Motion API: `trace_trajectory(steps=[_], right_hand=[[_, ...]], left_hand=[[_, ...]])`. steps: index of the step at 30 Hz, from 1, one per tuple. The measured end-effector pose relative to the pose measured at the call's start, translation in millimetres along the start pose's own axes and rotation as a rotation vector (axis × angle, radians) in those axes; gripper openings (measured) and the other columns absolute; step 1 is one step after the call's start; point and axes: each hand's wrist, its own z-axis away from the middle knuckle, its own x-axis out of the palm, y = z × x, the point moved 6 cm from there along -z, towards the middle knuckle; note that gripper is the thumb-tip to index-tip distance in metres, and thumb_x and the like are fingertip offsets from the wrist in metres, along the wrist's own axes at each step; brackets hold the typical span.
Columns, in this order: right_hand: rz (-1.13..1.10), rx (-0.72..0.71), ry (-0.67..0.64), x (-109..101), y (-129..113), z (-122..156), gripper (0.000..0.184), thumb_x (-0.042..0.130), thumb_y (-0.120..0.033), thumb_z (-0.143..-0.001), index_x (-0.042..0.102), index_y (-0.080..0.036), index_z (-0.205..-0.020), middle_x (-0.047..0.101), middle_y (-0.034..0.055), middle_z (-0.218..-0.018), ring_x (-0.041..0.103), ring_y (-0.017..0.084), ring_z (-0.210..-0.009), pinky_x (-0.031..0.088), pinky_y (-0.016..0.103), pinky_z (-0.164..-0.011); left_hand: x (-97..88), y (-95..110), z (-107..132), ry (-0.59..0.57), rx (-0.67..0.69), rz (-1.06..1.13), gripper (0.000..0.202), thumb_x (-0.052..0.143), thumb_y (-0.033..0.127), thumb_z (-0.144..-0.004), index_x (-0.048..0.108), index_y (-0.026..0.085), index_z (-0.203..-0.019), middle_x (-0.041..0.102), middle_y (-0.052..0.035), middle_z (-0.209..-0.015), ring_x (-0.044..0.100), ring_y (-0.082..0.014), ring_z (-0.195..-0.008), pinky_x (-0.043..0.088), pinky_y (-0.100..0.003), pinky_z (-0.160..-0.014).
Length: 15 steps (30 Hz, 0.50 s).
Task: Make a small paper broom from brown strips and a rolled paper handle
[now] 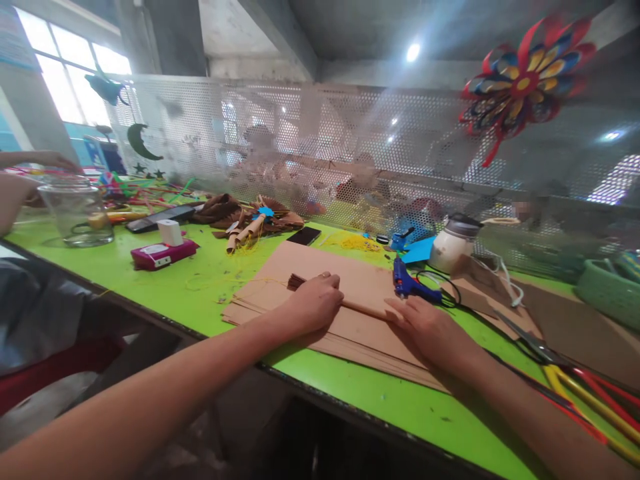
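Observation:
A thin roll of tan paper with a dark brown fringed end lies across a stack of brown kraft paper sheets. My left hand is closed around the roll close to its fringe. At the roll's other end my right hand grips it between thumb and fingers, most of which are partly hidden. Just beyond the right hand, touching the stack's edge, is a blue hot glue gun.
Scissors with coloured handles lie at right. Behind the stack are a phone and a white jar. Leftward stand a magenta box and a glass jar; another person's arm reaches in there. A perforated screen backs the table.

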Motion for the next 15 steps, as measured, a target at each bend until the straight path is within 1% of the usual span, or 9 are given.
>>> trace_trajectory(steps=[1, 2, 5, 8, 10, 13, 15], right_hand=[[0.023, -0.011, -0.008, 0, -2, -1, 0.021, 0.043, -0.021, -0.089, 0.055, -0.017, -0.106, 0.057, 0.0070, -0.086, 0.050, 0.019, -0.080, 0.039, 0.032, -0.072], [0.051, -0.023, -0.020, -1, -4, -2, 0.019, 0.043, -0.022, -0.089, 0.056, -0.018, -0.102, 0.057, 0.0062, -0.083, 0.049, 0.019, -0.078, 0.037, 0.032, -0.071], [0.160, -0.049, -0.030, -5, -11, -6, 0.013, 0.046, -0.021, -0.087, 0.059, -0.020, -0.085, 0.056, 0.0046, -0.074, 0.047, 0.020, -0.077, 0.033, 0.034, -0.070], [0.215, -0.074, -0.001, -8, -19, -9, 0.011, 0.050, -0.017, -0.083, 0.059, -0.019, -0.079, 0.057, 0.0058, -0.077, 0.046, 0.022, -0.082, 0.031, 0.036, -0.071], [0.194, -0.094, 0.001, -7, -22, -11, 0.013, 0.049, -0.013, -0.082, 0.058, -0.016, -0.074, 0.056, 0.0068, -0.078, 0.046, 0.020, -0.081, 0.032, 0.033, -0.071], [0.153, -0.119, -0.014, -4, -26, -13, 0.017, 0.046, -0.009, -0.081, 0.058, -0.015, -0.070, 0.055, 0.0072, -0.075, 0.047, 0.018, -0.077, 0.033, 0.030, -0.069], [0.166, -0.111, -0.025, -2, -26, -14, 0.016, 0.047, -0.011, -0.080, 0.058, -0.015, -0.069, 0.055, 0.0072, -0.073, 0.047, 0.018, -0.076, 0.033, 0.030, -0.068]], left_hand=[[0.0, 0, 0, -0.001, 0.005, 0.001, 0.034, 0.037, 0.022, -0.087, 0.064, 0.014, -0.068, 0.054, -0.0096, -0.076, 0.047, -0.0197, -0.078, 0.037, -0.031, -0.070], [0.0, 0, 0, -0.001, 0.007, 0.001, 0.033, 0.037, 0.022, -0.086, 0.064, 0.014, -0.068, 0.054, -0.0096, -0.076, 0.047, -0.0197, -0.077, 0.037, -0.031, -0.069], [0.7, -2, -1, -0.004, -0.008, 0.000, 0.032, 0.038, 0.022, -0.086, 0.063, 0.014, -0.068, 0.054, -0.0099, -0.076, 0.047, -0.0197, -0.077, 0.037, -0.031, -0.067], [2.9, -3, -1, 0.000, -0.034, -0.002, 0.031, 0.039, 0.023, -0.085, 0.064, 0.014, -0.069, 0.055, -0.0101, -0.078, 0.048, -0.0203, -0.078, 0.038, -0.031, -0.066], [3.6, -4, -2, 0.015, -0.058, 0.015, 0.031, 0.039, 0.023, -0.086, 0.064, 0.014, -0.071, 0.055, -0.0100, -0.080, 0.049, -0.0202, -0.079, 0.039, -0.031, -0.068], [-0.2, -9, -2, 0.042, -0.099, 0.094, 0.028, 0.040, 0.025, -0.085, 0.066, 0.014, -0.081, 0.057, -0.0100, -0.084, 0.051, -0.0199, -0.080, 0.041, -0.032, -0.074], [-10.9, -16, -2, 0.110, -0.131, 0.173, 0.027, 0.042, 0.024, -0.084, 0.066, 0.014, -0.090, 0.058, -0.0106, -0.091, 0.052, -0.0204, -0.086, 0.041, -0.034, -0.080]])
